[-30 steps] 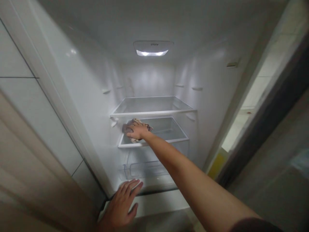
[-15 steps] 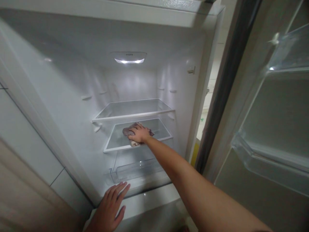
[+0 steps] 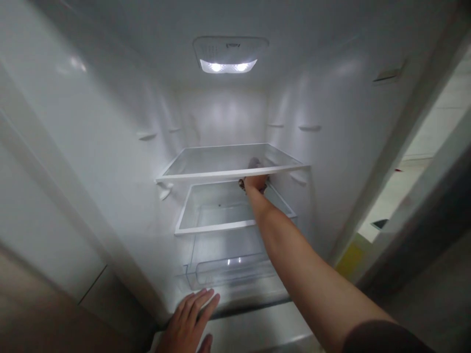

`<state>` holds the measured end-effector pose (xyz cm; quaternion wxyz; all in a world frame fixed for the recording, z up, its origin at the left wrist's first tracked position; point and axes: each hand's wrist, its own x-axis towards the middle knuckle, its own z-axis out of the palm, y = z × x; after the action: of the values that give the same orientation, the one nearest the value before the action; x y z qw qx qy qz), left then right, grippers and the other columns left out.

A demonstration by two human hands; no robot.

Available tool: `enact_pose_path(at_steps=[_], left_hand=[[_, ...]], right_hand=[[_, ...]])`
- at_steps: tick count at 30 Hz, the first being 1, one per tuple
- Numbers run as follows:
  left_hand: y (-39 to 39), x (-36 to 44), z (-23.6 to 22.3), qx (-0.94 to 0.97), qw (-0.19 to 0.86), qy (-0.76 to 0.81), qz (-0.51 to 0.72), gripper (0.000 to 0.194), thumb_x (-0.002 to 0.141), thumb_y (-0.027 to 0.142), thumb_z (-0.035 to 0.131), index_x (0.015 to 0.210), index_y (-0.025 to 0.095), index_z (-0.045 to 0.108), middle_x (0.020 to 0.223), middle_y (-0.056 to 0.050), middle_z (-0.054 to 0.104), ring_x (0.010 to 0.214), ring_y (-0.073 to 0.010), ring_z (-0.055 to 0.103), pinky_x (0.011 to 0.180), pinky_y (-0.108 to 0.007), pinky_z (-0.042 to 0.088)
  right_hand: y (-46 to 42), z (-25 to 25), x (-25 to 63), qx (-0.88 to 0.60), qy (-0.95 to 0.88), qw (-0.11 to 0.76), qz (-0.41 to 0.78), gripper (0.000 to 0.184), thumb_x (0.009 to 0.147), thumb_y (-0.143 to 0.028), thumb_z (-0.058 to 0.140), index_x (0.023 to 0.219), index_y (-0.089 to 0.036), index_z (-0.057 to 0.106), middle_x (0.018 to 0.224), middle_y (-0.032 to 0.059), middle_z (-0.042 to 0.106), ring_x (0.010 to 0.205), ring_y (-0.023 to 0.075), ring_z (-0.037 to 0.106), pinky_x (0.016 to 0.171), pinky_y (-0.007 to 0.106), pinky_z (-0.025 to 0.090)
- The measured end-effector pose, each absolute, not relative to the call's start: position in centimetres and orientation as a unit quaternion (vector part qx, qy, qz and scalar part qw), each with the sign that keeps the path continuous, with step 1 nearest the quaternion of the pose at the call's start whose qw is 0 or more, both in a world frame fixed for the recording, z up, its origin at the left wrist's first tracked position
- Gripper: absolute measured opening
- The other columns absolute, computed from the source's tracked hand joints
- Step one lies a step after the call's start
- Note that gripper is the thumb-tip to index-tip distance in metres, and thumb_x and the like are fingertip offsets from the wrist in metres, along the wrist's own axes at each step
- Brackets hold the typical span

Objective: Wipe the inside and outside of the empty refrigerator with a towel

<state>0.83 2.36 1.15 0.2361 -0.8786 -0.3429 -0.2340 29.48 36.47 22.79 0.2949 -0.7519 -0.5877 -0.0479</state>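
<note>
I look into an open, lit fridge. My right hand (image 3: pixel 255 182) reaches deep over the lower glass shelf (image 3: pixel 215 227), at its back right, just under the upper glass shelf (image 3: pixel 228 172). The upper shelf's front rim hides most of the hand; a bit of the brownish cloth (image 3: pixel 242 184) shows at its left, and a blurred shape shows through the glass above. The hand is closed on the cloth. My left hand (image 3: pixel 191 323) lies flat with fingers stretched out on the white ledge (image 3: pixel 257 329) at the bottom of the fridge compartment.
A clear plastic drawer (image 3: pixel 228 267) sits under the lower shelf. The fridge lamp (image 3: pixel 228 65) glows at the top. White fridge walls stand left and right, with shelf pegs (image 3: pixel 147 136). Beyond the right edge are a pale floor and a yellow object (image 3: pixel 348 260).
My right hand has slid with the cloth from the front left of the lower shelf to its back right, under the upper shelf. The camera view has shifted. My left hand has stayed put.
</note>
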Motion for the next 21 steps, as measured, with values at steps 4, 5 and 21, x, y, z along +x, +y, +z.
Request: enact_pose_path(at_steps=[4,5,21], left_hand=[[3.1,0.5,0.4,-0.873,0.267,-0.334,-0.233,0.058,0.098,0.037,0.061,0.154,0.026,0.067,0.143,-0.002,0.077,0.133,-0.0271,0.060,0.113,-0.040,0.046],[3.3,0.4,0.0,-0.873,0.273,-0.332,-0.230,0.056,0.101,0.042,0.060,0.155,0.027,0.067,0.143,-0.003,0.077,0.133,-0.0275,0.060,0.113,-0.040,0.046],[2.8,0.1,-3.5,-0.883,0.252,-0.367,-0.150,0.069,0.094,0.017,0.063,0.162,0.031,0.059,0.146,-0.004,0.078,0.130,-0.0245,0.070,0.109,-0.040,0.059]], right_hand=[[38.4,22.7,27.6,-0.765,-0.538,0.350,-0.054,0.064,0.115,-0.037,0.017,0.160,-0.010,0.054,0.161,0.0301,0.056,0.147,0.0407,0.056,0.116,0.055,0.049],[38.8,22.7,26.8,-0.757,-0.537,0.368,-0.062,0.063,0.116,-0.039,0.020,0.161,-0.008,0.051,0.163,0.0313,0.052,0.151,0.0417,0.051,0.120,0.056,0.045],[40.9,23.2,11.1,-0.515,-0.779,0.352,-0.063,0.064,0.109,-0.033,0.049,0.173,-0.030,0.045,0.167,0.0147,0.043,0.146,0.0369,0.047,0.128,0.053,0.037]])
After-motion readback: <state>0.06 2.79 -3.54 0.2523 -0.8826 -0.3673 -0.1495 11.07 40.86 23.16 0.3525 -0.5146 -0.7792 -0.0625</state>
